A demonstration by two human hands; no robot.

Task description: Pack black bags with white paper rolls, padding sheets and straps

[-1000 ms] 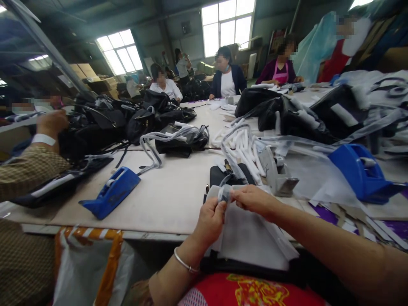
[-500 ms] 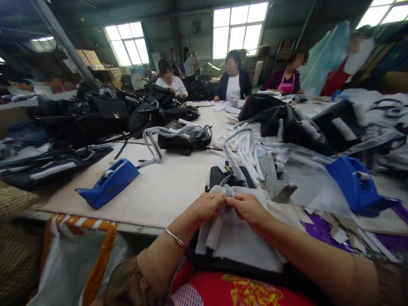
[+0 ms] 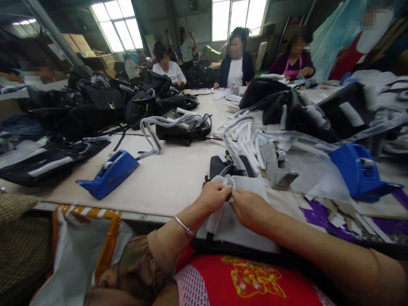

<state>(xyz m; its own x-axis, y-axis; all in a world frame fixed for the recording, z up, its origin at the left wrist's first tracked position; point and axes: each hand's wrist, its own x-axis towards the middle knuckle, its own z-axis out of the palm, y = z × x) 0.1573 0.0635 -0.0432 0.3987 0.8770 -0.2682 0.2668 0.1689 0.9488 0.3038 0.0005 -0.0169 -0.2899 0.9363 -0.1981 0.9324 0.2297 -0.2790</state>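
A black bag (image 3: 217, 166) lies at the table's front edge, reaching toward my lap, with white packing sheet (image 3: 245, 238) over its near part. My left hand (image 3: 211, 197) is closed, thumb and fingers pinching a piece of white wrapping (image 3: 228, 181) around what looks like a strap or its fitting. Right beside it, my right hand (image 3: 253, 211) has its fingertips pressed together on the same wrapping. What lies under the fingers is hidden. Below the left hand runs a white-wrapped strap (image 3: 214, 219). A gold-coloured clasp (image 3: 228, 157) shows just beyond the hands.
Blue tape dispensers stand left (image 3: 110, 174) and right (image 3: 357, 172), a grey one (image 3: 274, 168) near my right hand. White foam tubes (image 3: 244, 136) lie beyond. Black bags (image 3: 95, 104) are piled left. Purple sheet and scraps (image 3: 338, 221) lie right. Several people sit across the table.
The view has tipped downward a little. My right hand has rolled over, its fingers more curled and drawn slightly away from the left. The left hand still pinches the wrapping.
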